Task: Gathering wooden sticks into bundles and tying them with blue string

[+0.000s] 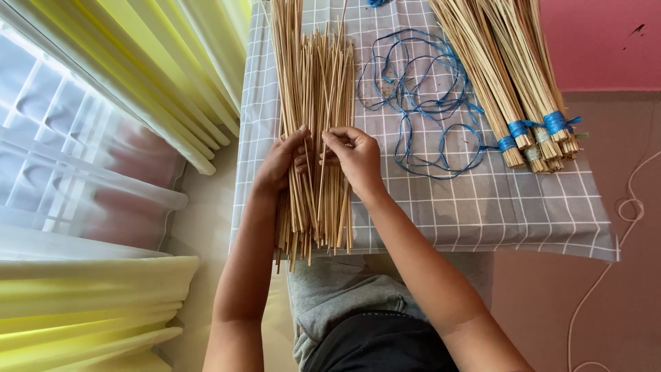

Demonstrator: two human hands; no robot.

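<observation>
Lap: our grey-clad knees [337,293] sit nearest the camera, under the near edge of the table.
Left hand: we have our left hand [281,164] curled against the left side of the loose bundle of thin sticks [313,138], fingers bent round some of them.
Right hand: our right hand [357,157] rests on the right side of that bundle, fingertips pinched together on a few sticks.
Sticks: they lie lengthwise on the grey checked tablecloth [468,207], near ends hanging over its edge.
String: a loose tangle of blue string [420,96] lies just right of the bundle.
Tied bundles: stick bundles bound with blue string [523,83] lie further right.
Curtains: yellow curtains [138,62] hang to our left.
</observation>
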